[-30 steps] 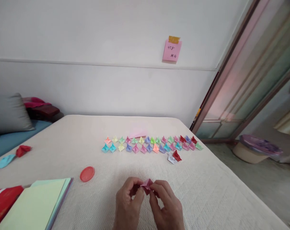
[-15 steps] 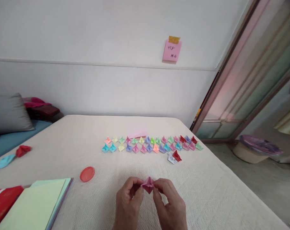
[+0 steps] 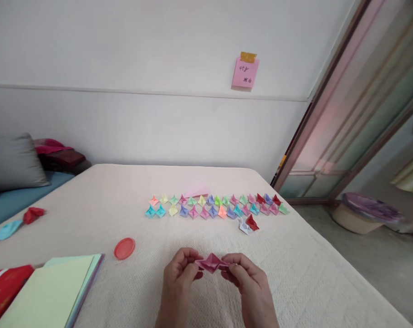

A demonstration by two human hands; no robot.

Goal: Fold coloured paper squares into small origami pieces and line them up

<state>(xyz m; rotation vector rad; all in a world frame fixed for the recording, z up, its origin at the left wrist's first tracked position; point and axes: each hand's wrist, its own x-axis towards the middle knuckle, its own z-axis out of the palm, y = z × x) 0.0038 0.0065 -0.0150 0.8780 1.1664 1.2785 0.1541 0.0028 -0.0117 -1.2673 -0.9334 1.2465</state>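
Note:
A pink folded paper boat (image 3: 211, 263) is held above the cloth-covered table, stretched between my two hands. My left hand (image 3: 181, 276) pinches its left tip between thumb and fingers. On the other side, my right hand (image 3: 250, 280) is closed on the right tip. Beyond the hands, two rows of small coloured paper boats (image 3: 205, 212) stand across the table. A dark red paper boat (image 3: 252, 222) and a white one (image 3: 245, 226) lie together just in front of the rows.
A red round lid (image 3: 124, 248) lies left of my hands. Nearer on the left are a stack of coloured paper (image 3: 45, 291) and a red packet (image 3: 4, 291). Red (image 3: 33, 215) and blue folded pieces (image 3: 8, 230) rest at the far left. A white wall (image 3: 141, 127) stands behind the table.
My hands have moved slightly apart, and the pink paper boat now looks wider and flatter, with longer points at both ends. Everything else on the table stays in place.

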